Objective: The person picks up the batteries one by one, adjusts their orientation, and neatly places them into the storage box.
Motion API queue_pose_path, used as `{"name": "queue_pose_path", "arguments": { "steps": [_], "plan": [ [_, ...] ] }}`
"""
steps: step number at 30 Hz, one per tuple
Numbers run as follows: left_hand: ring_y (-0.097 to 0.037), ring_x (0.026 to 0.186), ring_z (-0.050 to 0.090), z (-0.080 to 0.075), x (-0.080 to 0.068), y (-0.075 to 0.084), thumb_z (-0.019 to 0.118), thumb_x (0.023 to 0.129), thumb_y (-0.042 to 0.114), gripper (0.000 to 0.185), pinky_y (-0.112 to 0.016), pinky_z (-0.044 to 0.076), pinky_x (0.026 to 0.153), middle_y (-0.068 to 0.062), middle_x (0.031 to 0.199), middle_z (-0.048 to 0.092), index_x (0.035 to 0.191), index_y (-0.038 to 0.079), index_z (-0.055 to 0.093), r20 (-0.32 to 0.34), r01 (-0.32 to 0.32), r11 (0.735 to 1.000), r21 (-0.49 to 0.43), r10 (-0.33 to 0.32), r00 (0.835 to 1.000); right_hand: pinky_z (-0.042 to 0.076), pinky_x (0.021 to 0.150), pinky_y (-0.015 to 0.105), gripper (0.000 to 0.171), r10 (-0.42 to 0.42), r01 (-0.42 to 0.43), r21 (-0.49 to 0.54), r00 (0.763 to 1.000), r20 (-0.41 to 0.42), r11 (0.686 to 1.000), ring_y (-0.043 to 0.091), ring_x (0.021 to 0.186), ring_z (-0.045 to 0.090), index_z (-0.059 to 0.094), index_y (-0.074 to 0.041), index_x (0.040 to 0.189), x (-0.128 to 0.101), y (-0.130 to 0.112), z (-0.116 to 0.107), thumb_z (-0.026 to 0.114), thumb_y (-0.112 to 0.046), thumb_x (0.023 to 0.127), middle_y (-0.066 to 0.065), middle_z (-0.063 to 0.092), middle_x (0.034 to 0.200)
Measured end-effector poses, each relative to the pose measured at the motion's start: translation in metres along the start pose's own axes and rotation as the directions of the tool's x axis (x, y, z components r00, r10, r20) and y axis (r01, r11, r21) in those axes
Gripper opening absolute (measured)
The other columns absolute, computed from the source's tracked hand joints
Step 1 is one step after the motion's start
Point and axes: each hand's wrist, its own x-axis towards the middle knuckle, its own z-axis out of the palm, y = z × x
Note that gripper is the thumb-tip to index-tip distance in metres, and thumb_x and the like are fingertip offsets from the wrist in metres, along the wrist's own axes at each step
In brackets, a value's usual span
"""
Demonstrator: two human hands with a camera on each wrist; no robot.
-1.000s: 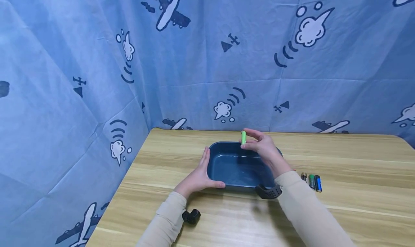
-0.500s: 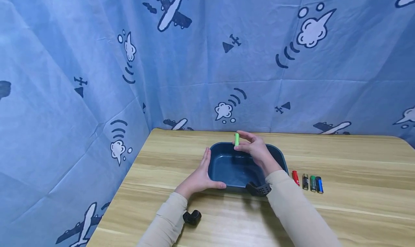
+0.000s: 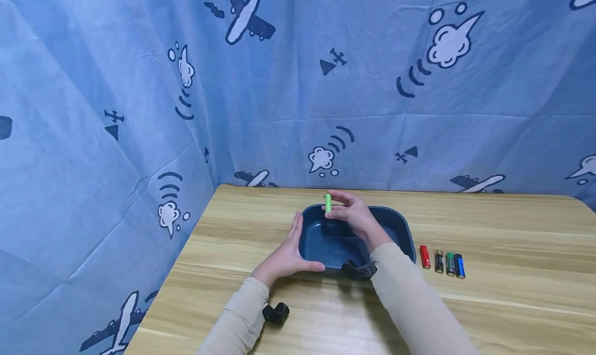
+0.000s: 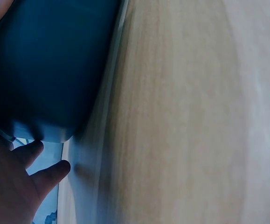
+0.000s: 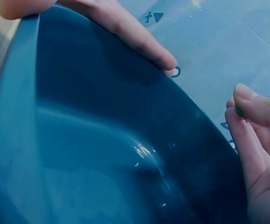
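My right hand pinches a light green battery upright between thumb and fingers, above the back left part of a dark blue basin. In the right wrist view only a small green end of the battery shows at the fingertips. Against the basin's left front corner rests my left hand, its thumb along the front and its fingers straight along the left side. The left wrist view shows those fingers spread beside the basin's outer wall. No other thing is visible on the part of the basin's floor that shows.
On the table right of the basin lie a red battery, a black one, a green one and a blue one in a row. A blue printed curtain hangs behind and to the left.
My right hand has moved left above the basin with the light green battery, uncovering the red battery on the table. My left hand has stayed at the basin's corner.
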Motion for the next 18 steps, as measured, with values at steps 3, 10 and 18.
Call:
{"name": "queue_pose_path", "arguments": {
  "steps": [3,10,18],
  "plan": [
    [-0.022,0.140,0.004,0.0005,0.0000,-0.0003,0.079,0.067,0.047,0.125,-0.046,0.019,0.109,0.006,0.153,-0.017,0.147,0.020,-0.013,-0.002,-0.001,1.000,-0.006,0.001,1.000,0.051,0.081,0.028,0.060,0.006,-0.006,0.000,1.000,0.017,1.000,0.024,0.103,0.061,0.045,-0.003,0.135,0.0013,0.0014,0.0023,0.067,0.007,0.080,0.023,0.042,0.137],
    [-0.023,0.140,0.004,-0.0005,-0.0001,0.0024,0.079,0.068,0.048,0.124,-0.046,0.020,0.108,0.009,0.152,-0.019,0.147,0.020,-0.013,0.006,0.015,1.000,-0.013,-0.015,1.000,0.050,0.084,0.030,0.061,0.034,-0.033,-0.028,0.998,0.050,0.999,0.025,0.104,0.061,0.044,-0.004,0.135,0.0013,0.0034,0.0053,0.067,0.007,0.080,0.021,0.047,0.132],
    [-0.023,0.140,0.004,-0.0015,-0.0007,0.0019,0.079,0.068,0.046,0.125,-0.046,0.020,0.108,0.007,0.152,-0.019,0.147,0.020,-0.014,0.009,0.011,1.000,-0.021,-0.010,1.000,0.048,0.088,0.033,0.061,0.088,-0.081,-0.104,0.994,0.059,0.991,0.024,0.106,0.060,0.045,-0.006,0.136,0.0038,0.0075,0.0063,0.069,0.002,0.080,0.014,0.051,0.131]
  ]
}}
